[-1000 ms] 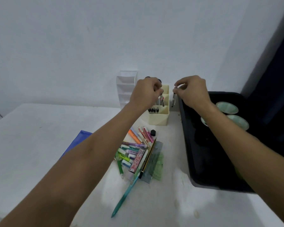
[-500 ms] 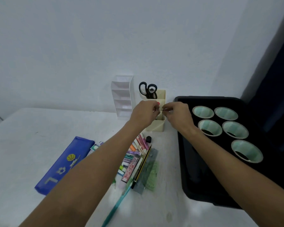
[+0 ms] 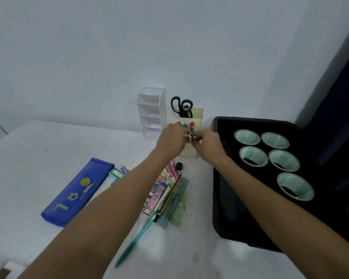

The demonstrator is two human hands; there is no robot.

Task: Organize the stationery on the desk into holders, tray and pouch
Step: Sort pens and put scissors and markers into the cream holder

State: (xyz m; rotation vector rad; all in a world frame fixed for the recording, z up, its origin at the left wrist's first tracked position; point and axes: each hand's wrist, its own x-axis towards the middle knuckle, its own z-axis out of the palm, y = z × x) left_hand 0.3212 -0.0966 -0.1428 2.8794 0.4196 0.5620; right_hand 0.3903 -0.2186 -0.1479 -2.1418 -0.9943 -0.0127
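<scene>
A teal pen (image 3: 132, 245) lies nearest on the white table (image 3: 28, 158), with a heap of markers, a pencil and a green ruler (image 3: 165, 190) behind it, and a blue fabric pouch (image 3: 75, 193) to the left. Farther back, the left hand (image 3: 172, 140) and right hand (image 3: 207, 144) meet, their fingers together pinching a small white object (image 3: 188, 136) in front of the cream plastic holder (image 3: 191, 133) with black scissors (image 3: 182, 106). A black tray (image 3: 226, 198) sits at right.

The left hand (image 3: 170, 138) and right hand (image 3: 207, 142) cover the cream holder's (image 3: 197, 115) front; what they pinch is too small to tell. The left forearm hides part of the marker pile (image 3: 165, 184). The black tray's (image 3: 222, 178) right side runs off-frame.
</scene>
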